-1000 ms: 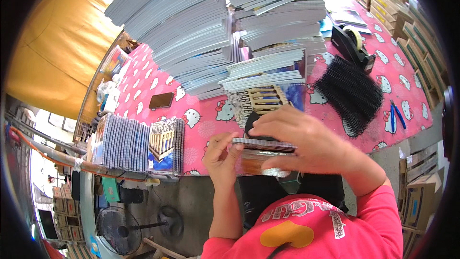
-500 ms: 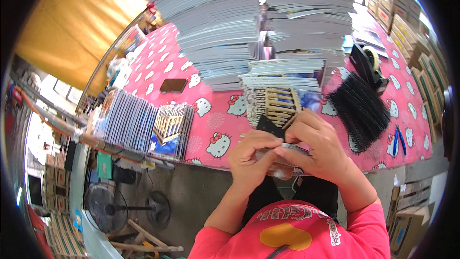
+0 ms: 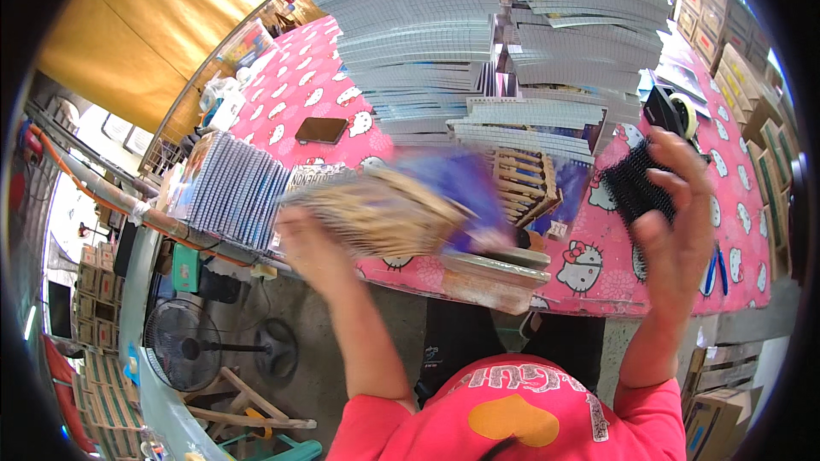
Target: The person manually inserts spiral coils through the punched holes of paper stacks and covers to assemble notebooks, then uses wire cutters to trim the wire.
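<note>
My left hand grips the edge of a notebook with a columned-building cover, smeared by motion. It is over the table's front, beside a row of similar bound notebooks. My right hand is raised at the right with its fingers apart, and nothing shows in it. Behind it lies a pile of black binding coils, partly covered by the hand. A worn block sits at the front edge between my hands. More covers with the same picture lie just beyond it.
Tall stacks of paper blocks rise at the back. A phone lies left of them. On the right are a tape dispenser and blue-handled pliers. A fan stands on the floor at the left.
My hands have parted from their pinch over the table's front edge. The left has swung left with the notebook; the right has moved right to the coils. The block is now uncovered.
</note>
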